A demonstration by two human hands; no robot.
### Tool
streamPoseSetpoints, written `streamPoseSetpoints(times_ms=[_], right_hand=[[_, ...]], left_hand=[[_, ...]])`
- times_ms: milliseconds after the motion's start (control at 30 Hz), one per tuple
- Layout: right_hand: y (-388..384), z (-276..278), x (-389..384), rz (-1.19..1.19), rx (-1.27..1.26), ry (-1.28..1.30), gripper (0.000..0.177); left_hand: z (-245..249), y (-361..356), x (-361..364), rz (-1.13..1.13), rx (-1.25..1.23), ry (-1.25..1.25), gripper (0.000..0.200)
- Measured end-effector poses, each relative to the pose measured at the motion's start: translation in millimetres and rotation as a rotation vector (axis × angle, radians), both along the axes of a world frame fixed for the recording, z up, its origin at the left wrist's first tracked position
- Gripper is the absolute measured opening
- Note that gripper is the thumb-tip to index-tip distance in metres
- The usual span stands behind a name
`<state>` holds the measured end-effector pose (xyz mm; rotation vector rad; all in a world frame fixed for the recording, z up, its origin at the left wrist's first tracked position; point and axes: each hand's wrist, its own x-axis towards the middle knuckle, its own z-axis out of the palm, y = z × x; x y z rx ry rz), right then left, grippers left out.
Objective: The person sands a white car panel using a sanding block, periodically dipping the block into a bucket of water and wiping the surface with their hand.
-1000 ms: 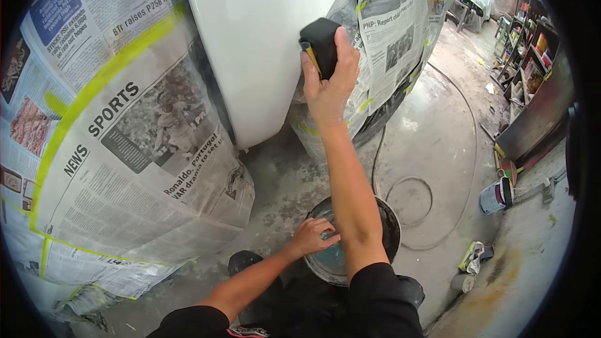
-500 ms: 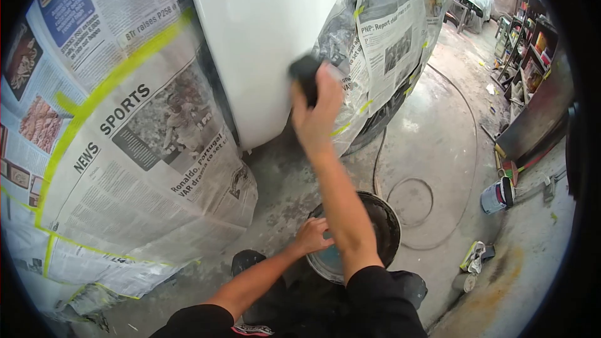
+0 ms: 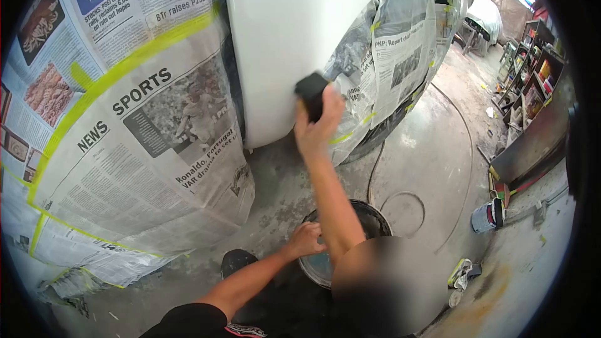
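A black block (image 3: 311,95) is gripped in my right hand (image 3: 322,126), at the lower edge of the white car panel (image 3: 275,44) beside the newspaper-covered wheel arch. Below it, my left hand (image 3: 306,240) is at the rim of a round bucket (image 3: 383,220) standing on the floor. Its fingers are bent over the bucket's edge, and part of them is hidden, so what they hold does not show. Bluish liquid is partly visible inside the bucket. A blurred patch covers my right upper arm and part of the bucket.
Newspaper with yellow-green tape (image 3: 125,62) covers the car's left part. Masking paper (image 3: 400,56) fills the wheel arch. A hose (image 3: 466,150) lies on the floor to the right, near a small pail (image 3: 485,218). Cluttered shelves (image 3: 538,75) stand at the back right.
The view has shifted, so the car appears farther right and lower. My right hand with the black block appears slightly lower. My left hand remains at the bucket.
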<state>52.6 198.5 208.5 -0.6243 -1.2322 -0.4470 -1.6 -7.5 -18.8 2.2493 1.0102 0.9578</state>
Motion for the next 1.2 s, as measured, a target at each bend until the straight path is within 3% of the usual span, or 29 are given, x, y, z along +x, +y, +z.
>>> streamPoseSetpoints(times_ms=[67, 167, 233, 300, 367, 600, 700, 767, 833, 967, 1067, 1133, 1200], right_hand=[[15, 48, 30, -0.036, -0.049, -0.035, 0.068], [16, 123, 51, 0.165, -0.158, 0.154, 0.068], [18, 100, 34, 0.05, -0.077, 0.152, 0.069], [13, 35, 21, -0.048, -0.037, -0.024, 0.069], [14, -7, 17, 0.03, -0.007, -0.062, 0.07], [57, 187, 110, 0.021, -0.073, 0.03, 0.065], [52, 151, 89, 0.05, -0.069, 0.063, 0.071], [39, 93, 63, -0.043, 0.007, -0.056, 0.07], [42, 85, 68, 0.051, -0.033, -0.038, 0.07], [75, 196, 126, -0.013, 0.002, 0.016, 0.067], [76, 203, 119, 0.015, -0.023, 0.129, 0.065], [41, 155, 69, 0.009, -0.071, 0.124, 0.066], [15, 68, 32, -0.142, 0.032, -0.153, 0.065]], left_hand=[[-4, 1, 0, -0.004, -0.071, 0.051, 0.038], [13, -5, 0, 0.034, -0.18, 0.092, 0.041], [11, -4, 0, 0.022, -0.127, 0.093, 0.043], [8, -6, 0, 0.047, -0.056, 0.066, 0.044], [11, -6, 5, 0.048, -0.057, 0.045, 0.045], [22, -4, 1, 0.042, -0.193, 0.113, 0.048], [21, -9, 0, 0.027, -0.197, 0.135, 0.049], [23, -5, 1, 0.017, -0.181, 0.136, 0.049], [19, -6, -3, 0.015, -0.181, 0.138, 0.049], [16, -4, -1, 0.031, -0.168, 0.082, 0.049], [16, -8, -1, 0.032, -0.156, 0.079, 0.049], [15, -7, 0, 0.049, -0.148, 0.062, 0.049], [12, -6, 0, 0.048, -0.127, 0.074, 0.048]])
